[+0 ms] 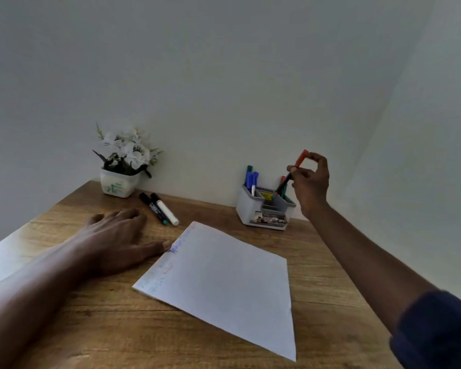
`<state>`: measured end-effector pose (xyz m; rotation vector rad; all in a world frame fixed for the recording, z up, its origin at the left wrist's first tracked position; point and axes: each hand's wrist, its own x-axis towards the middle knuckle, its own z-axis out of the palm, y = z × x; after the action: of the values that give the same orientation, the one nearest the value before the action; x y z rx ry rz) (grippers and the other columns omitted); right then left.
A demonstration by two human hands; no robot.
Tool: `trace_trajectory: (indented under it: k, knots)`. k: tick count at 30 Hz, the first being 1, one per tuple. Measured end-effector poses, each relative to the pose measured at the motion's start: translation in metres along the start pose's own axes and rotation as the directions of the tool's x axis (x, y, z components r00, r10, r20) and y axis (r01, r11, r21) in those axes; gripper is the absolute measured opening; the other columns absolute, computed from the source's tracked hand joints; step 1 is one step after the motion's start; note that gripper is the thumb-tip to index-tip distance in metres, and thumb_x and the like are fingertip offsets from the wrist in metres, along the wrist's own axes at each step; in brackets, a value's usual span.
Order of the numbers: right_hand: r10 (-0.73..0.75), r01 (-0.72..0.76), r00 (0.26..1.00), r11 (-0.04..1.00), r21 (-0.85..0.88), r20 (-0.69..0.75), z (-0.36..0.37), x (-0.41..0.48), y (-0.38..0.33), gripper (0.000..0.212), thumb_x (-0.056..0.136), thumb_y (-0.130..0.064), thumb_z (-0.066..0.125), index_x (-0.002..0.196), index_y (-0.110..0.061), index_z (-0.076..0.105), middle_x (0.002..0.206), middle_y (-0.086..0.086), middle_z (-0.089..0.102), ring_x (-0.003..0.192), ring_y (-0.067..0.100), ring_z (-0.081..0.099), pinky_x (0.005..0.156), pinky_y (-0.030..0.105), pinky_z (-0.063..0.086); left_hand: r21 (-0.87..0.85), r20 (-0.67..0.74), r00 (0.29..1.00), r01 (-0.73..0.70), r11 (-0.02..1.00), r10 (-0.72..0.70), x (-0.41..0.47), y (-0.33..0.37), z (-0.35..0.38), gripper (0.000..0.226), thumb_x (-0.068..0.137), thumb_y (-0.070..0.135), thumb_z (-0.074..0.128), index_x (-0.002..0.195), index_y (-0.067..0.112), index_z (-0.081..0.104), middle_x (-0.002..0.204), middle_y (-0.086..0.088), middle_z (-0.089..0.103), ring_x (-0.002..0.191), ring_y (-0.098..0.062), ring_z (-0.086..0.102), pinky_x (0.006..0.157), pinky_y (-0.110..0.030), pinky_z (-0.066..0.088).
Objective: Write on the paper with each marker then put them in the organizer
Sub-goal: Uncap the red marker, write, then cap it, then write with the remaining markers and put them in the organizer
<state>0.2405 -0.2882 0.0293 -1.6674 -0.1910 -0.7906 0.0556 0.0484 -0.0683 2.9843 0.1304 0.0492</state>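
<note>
- Dark blue sleeve cuff (437, 331) sits at the lower right corner, with the bare right forearm reaching away from it toward the far side of the bench.
- Under both arms lies the brown wood-grain bench (91, 328).
- On the bench between the arms rests a white rectangular sheet of paper (224, 283), turned at an angle. Small blue and faint red scribbles run along its left edge.
- The left hand (115, 241) lies palm down on the bench with its fingers spread and relaxed, gripping nothing. Its thumb tip touches the paper's left edge beside the blue scribble.
- Just beyond that hand, two markers lie side by side on the bench: a dark-barrelled marker with a black cap (153, 209) and a white-barrelled marker with a black cap (165, 209).
- Farther right stands a white and grey plastic compartment organizer (246, 206), with blue-capped markers (251, 179) upright in its rear left.
- Above its right side, the right hand (310, 182) pinches a red-capped, dark-barrelled marker (301, 159), tilted, with its lower end at a rear compartment.
- Against the pale wall (224, 75) sits a white square pot of white flowers (119, 183).
</note>
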Motion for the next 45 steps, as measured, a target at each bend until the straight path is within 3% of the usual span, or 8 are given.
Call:
trace_trajectory:
  k: [5,14,20,25,29,33,38,45]
  knots:
    - [-0.129,0.129,0.991,0.962,-0.242,0.014,0.000,0.036,0.005,0.066,0.090,-0.003,0.067,0.146,-0.033,0.048,0.088,0.001,0.072,0.080,0.011,0.067,0.067,0.006,0.046,-0.005,-0.011,1.000,0.003,1.000,-0.003,0.005,-0.004,0.002,0.139,0.043,0.107,0.002,0.159,0.033,0.021,0.169,0.007,0.015,0.154,-0.018,0.017,0.123,-0.050,0.016]
    - [-0.007,0.137,0.971,0.831,-0.539,0.237,0.003,0.021,0.048,0.064,0.082,0.002,0.068,0.140,-0.019,0.053,0.087,0.007,0.069,0.083,0.024,0.068,0.078,0.030,0.052,-0.015,-0.028,0.999,0.016,1.000,-0.016,0.003,-0.001,-0.002,0.154,0.026,0.110,-0.007,0.158,0.037,0.021,0.168,0.010,0.018,0.153,-0.018,0.020,0.122,-0.051,0.019]
    - [0.113,0.097,0.964,0.692,-0.716,0.240,0.004,0.028,0.061,0.070,0.070,-0.028,0.061,0.140,-0.024,0.056,0.120,0.022,0.061,0.115,0.043,0.058,0.090,0.041,0.050,-0.015,-0.038,0.999,0.018,1.000,-0.019,0.002,-0.001,-0.004,0.154,0.026,0.110,-0.006,0.158,0.037,0.023,0.167,0.010,0.020,0.153,-0.017,0.020,0.122,-0.051,0.019]
    - [-0.279,0.407,0.912,0.551,-0.728,0.299,0.013,-0.002,0.030,0.052,0.085,-0.018,0.065,0.136,-0.020,0.056,0.131,0.014,0.052,0.124,0.035,0.047,0.097,0.049,0.040,-0.028,-0.049,0.999,0.014,1.000,-0.015,0.000,0.000,-0.004,0.147,0.032,0.109,0.000,0.158,0.036,0.025,0.167,0.009,0.021,0.152,-0.018,0.021,0.121,-0.051,0.018]
    - [-0.388,0.591,0.797,0.663,-0.460,0.464,0.043,-0.039,0.011,0.026,0.085,-0.018,0.067,0.112,-0.020,0.068,0.115,0.005,0.058,0.107,0.024,0.059,0.087,0.036,0.042,-0.041,-0.017,1.000,0.020,0.999,-0.021,-0.001,0.002,-0.006,0.145,0.035,0.108,0.003,0.159,0.034,0.023,0.168,0.007,0.019,0.153,-0.019,0.019,0.122,-0.050,0.016]
    - [-0.296,0.513,0.747,0.826,-0.233,0.595,0.085,-0.080,-0.010,0.013,0.089,-0.018,0.070,0.101,-0.024,0.071,0.104,-0.002,0.063,0.090,0.011,0.064,0.078,0.028,0.053,-0.037,0.000,1.000,0.024,0.999,-0.024,-0.003,0.003,-0.006,0.110,0.071,0.096,0.031,0.160,0.031,0.023,0.169,0.006,0.017,0.155,-0.019,0.016,0.123,-0.049,0.013]
    - [-0.148,0.402,0.697,0.891,-0.212,0.702,0.146,-0.105,-0.025,0.009,0.090,-0.020,0.069,0.096,-0.022,0.075,0.091,-0.012,0.069,0.079,-0.002,0.062,0.063,0.010,0.041,-0.046,-0.005,1.000,0.018,0.999,-0.018,-0.001,0.000,-0.005,0.106,0.074,0.094,0.035,0.158,0.030,0.027,0.168,0.003,0.019,0.154,-0.021,0.017,0.124,-0.051,0.014]
    - [0.094,0.386,0.586,0.841,-0.379,0.805,0.191,-0.109,-0.025,0.017,0.080,-0.010,0.071,0.095,-0.018,0.076,0.091,-0.006,0.067,0.081,0.007,0.061,0.057,0.018,0.042,-0.064,-0.014,1.000,0.018,0.998,-0.019,0.002,-0.001,-0.004,0.108,0.071,0.096,0.036,0.156,0.031,0.030,0.167,0.002,0.022,0.153,-0.022,0.019,0.123,-0.054,0.014]
